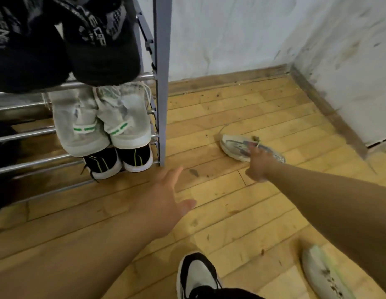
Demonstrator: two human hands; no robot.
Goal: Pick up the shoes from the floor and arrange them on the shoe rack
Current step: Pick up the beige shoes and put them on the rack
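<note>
White sneaker (pixel 235 146) lay at 1 o'clock, long axis 10-to-4; rack (pixel 161 83) at 10, pale shoe (pixel 323 275) at 5. Left hand (pixel 164 203) spread; right hand (pixel 260 165) touched sneaker, grip unclear.

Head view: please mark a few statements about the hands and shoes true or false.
1. The left hand is open and holds nothing. True.
2. The right hand reaches to the white sneaker on the floor. True.
3. That white sneaker lies left of the shoe rack. False: it lies to the rack's right.
4. The white pair with green stripes stands on the floor. False: it sits on the shoe rack, above a black pair.
5. A pale green shoe lies on the floor at lower right. True.
</note>
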